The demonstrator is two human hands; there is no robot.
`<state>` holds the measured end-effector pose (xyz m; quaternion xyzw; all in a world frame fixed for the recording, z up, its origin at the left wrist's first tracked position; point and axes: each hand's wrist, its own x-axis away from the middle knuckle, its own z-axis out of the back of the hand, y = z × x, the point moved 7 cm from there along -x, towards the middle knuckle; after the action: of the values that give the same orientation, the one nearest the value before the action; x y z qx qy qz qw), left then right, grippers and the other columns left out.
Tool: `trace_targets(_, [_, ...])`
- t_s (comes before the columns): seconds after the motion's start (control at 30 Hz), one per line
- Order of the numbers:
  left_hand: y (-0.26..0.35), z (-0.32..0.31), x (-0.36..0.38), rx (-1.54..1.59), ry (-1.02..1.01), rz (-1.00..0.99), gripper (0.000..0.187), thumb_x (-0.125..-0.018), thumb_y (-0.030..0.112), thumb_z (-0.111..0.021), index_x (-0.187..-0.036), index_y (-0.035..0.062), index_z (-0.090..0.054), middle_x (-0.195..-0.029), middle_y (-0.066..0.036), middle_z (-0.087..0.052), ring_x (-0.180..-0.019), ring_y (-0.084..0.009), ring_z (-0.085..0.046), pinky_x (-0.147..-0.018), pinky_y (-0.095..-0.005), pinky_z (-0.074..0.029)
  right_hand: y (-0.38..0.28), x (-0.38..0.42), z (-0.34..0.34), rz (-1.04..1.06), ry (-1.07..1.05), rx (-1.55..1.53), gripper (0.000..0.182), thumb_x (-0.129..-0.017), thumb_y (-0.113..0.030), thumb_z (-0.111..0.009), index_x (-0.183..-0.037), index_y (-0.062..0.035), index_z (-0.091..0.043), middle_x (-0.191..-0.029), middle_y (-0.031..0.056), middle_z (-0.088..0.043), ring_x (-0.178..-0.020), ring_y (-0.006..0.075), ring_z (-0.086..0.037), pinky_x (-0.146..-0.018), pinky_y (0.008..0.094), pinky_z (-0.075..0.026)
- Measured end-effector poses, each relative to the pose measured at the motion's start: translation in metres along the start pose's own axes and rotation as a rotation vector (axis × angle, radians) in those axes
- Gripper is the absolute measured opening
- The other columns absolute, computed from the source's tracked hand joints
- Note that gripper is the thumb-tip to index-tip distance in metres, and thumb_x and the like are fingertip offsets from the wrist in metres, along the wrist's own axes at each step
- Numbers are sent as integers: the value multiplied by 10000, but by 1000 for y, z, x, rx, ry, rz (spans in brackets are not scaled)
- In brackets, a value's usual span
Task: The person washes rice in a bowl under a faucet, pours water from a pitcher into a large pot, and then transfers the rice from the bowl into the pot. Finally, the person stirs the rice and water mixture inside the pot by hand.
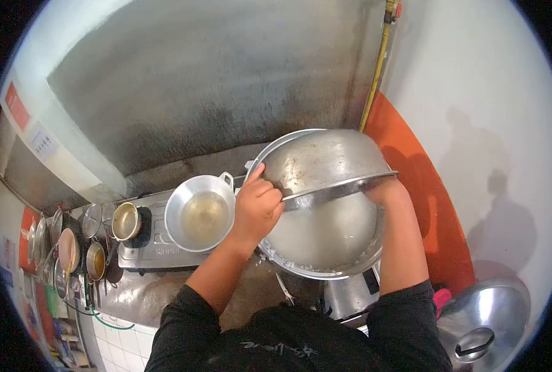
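A large metal bowl (325, 158) is tilted over a wide silver pot (325, 273), its rim crossing above the pot's opening. My left hand (260, 204) is closed around the left end of that rim, index finger stretched along the outside. At the right end, my right hand (384, 191) grips the rim, with its fingers partly hidden by the bowl. Inside the pot is a smooth whitish mass (325, 235), and white bits that look like cooked rice cling along the pot's near edge. Where the bowl's inside ends and the pot's contents begin is hard to tell.
Left of the pot, an aluminium wok (175, 223) with yellowish liquid sits on a gas stove (155, 255). A small pot (126, 222) and several pans stand farther left. Tongs (284, 289) lie in front. A big domed lid (493, 310) is at lower right; a yellow pipe (375, 80) runs down the wall.
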<state>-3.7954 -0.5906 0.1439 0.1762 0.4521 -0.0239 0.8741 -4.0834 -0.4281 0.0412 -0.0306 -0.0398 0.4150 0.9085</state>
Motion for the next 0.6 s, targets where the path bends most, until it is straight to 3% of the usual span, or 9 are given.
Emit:
trace_targets(0.1, [20,10,-20,-81,-42,-66,231,-677,40,-740,-634,77,-516,-629,-69,-445,-616,-285,-530,-1117,-553,-470,-21,37,24,-25,-101,17,545,-992,-276,-505,-1511,-109,-497,-1620,148,-388,-1513,291,-334,-1259,403,-259])
trace_targets(0.13, [26,13,-26,-75,-49,-72,231,-677,40,-740,-634,77,-516,-629,-69,-445,-616,-285,-530,-1117,-553,-470,-27,40,3,-18,-111,46,487,-970,-281,-530,-1391,-48,-606,-1500,183,-536,-1389,331,-507,-1182,433,-384])
trace_targets(0.2, [40,13,-37,-162,-102,-136,219,-683,22,-729,-635,86,-525,-625,-56,-429,-612,-277,-523,-1109,-551,-475,-45,50,-23,-211,-690,-81,397,-932,-252,-551,-1185,11,-709,-1227,203,-713,-1101,343,-694,-1001,468,-520])
trace_targets(0.23, [47,12,-41,-156,-104,-149,219,-683,22,-729,-635,86,-525,-625,-56,-429,-612,-277,-523,-1109,-551,-475,-26,32,-93,-209,-641,-245,313,-857,-282,-615,-808,2,-738,-776,167,-732,-635,269,-690,-619,452,-548])
trace_targets(0.27, [52,11,-45,-144,-94,-155,214,-692,15,-720,-639,84,-526,-627,-60,-438,-616,-281,-530,-1099,-551,-481,-1,8,-198,1,-770,-225,299,-851,-281,-628,-773,-11,-729,-750,168,-717,-614,253,-675,-589,438,-545])
trace_targets(0.3, [55,11,-49,-136,-81,-158,209,-701,8,-712,-642,82,-526,-629,-63,-447,-620,-285,-536,-1088,-550,-486,-27,24,-203,63,-778,-246,250,-836,-260,-649,-769,-34,-733,-705,125,-703,-610,252,-665,-599,439,-543])
trace_targets(0.37, [48,5,-51,-139,-83,-115,191,-713,8,-707,-665,76,-535,-642,-77,-473,-640,-302,-554,-1076,-551,-491,-71,60,-246,11,-1280,-357,173,-804,-222,-678,-806,-64,-750,-811,122,-742,-679,262,-686,-628,460,-539])
trace_targets(0.5, [13,-15,-42,-110,-91,11,141,-746,18,-699,-742,57,-563,-705,-118,-562,-728,-353,-611,-1051,-544,-502,-99,55,-258,285,-1010,-107,188,-780,-171,-670,-896,-49,-753,-889,159,-761,-781,300,-717,-720,486,-558])
trace_targets(0.6, [-5,-29,-27,-79,-124,61,130,-758,31,-698,-764,60,-572,-743,-124,-598,-776,-363,-631,-1044,-536,-506,-102,5,-147,189,-102,-188,228,-839,-182,-589,-930,-25,-727,-998,241,-733,-898,427,-710,-834,490,-569])
